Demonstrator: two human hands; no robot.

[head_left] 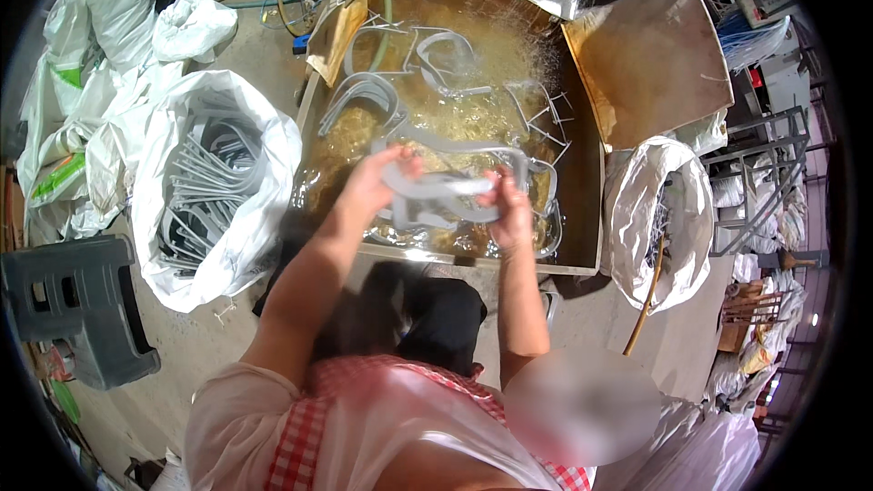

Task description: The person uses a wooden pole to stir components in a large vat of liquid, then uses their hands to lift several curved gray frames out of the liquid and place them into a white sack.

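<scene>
Over a water-filled tub [589, 218], both hands hold a curved grey plastic piece [441, 189]. My left hand [371, 184] is closed on its left end. At the other end, the fingers of my right hand [511, 214] pinch it, with a thin bent part rising beside them. Other grey curved pieces lie in the water close by, including a nested bundle [364, 95] at the left wall and a loop-shaped piece [444, 59] farther back. Overlap hides whether the held piece touches those beneath it.
A white sack [282, 150] full of grey curved strips stands left of the tub. On the right is another white sack [627, 245] with thin scraps and a stick [647, 300]. A brown board [650, 73] leans at the tub's right rim. A dark plastic stool [91, 309] sits far left.
</scene>
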